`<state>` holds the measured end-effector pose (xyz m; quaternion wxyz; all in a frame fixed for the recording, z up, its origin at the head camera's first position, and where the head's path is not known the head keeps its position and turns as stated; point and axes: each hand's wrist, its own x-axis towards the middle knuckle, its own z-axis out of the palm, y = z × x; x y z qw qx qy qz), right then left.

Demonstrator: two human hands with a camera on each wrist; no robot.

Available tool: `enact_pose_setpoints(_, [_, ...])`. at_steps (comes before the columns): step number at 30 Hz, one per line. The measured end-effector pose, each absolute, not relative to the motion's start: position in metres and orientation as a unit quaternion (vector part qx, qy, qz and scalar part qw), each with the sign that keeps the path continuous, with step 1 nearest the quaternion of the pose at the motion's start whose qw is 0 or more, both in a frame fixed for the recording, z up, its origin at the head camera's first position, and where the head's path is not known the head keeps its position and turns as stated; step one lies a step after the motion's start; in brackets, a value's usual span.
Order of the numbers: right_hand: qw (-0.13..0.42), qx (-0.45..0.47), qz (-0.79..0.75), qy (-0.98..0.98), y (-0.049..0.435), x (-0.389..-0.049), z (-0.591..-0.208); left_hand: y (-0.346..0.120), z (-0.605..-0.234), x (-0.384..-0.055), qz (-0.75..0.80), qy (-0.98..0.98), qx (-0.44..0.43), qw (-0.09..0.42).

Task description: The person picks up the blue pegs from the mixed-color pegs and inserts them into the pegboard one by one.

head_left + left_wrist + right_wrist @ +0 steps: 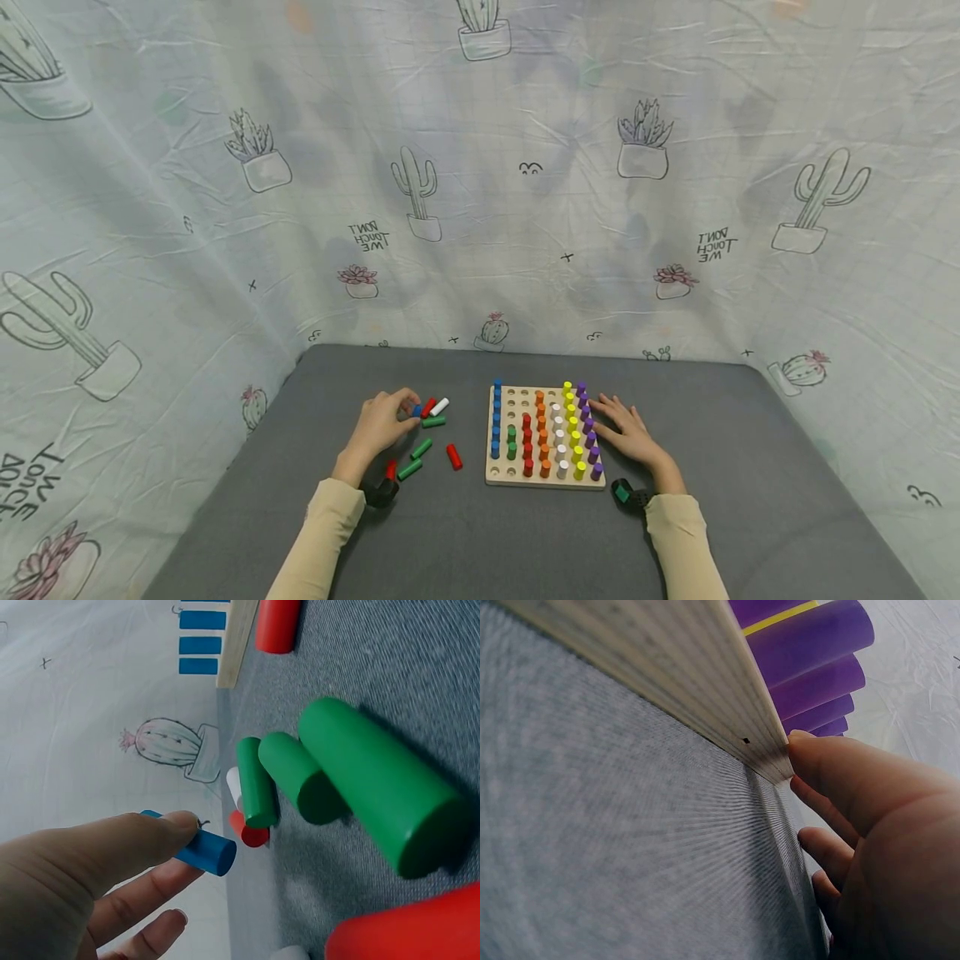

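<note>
My left hand pinches a blue peg between thumb and fingers, close over the table left of the pegboard. The wooden pegboard bears upright columns of blue, green, red, orange, white, yellow and purple pegs. Bare holes show at the far end of the green and red columns, and at the near end of the blue and green ones. At the board's right edge rests my right hand, fingers spread and holding nothing. Its thumb touches the board's side beside the purple pegs.
Around the left hand lie loose pegs: a white peg, three green ones, including a green peg, and red ones, with one red peg nearer the board. A grey cloth covers the table. Behind hangs a cactus-print curtain.
</note>
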<state>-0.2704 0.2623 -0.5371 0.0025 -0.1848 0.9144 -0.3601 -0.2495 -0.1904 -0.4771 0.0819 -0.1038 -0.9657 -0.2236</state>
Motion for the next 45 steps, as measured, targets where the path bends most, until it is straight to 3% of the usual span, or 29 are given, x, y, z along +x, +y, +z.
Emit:
enact_pose_setpoints(23, [0.000, -0.188, -0.364, 0.912, 0.263, -0.271, -0.539, -0.172, -0.478, -0.245, -0.265, -0.952, -0.127, 0.092])
enact_pose_setpoints(45, [-0.004, -0.189, -0.364, 0.912, 0.264, -0.272, -0.541, -0.156, -0.479, -0.241, -0.296, -0.942, -0.146, 0.063])
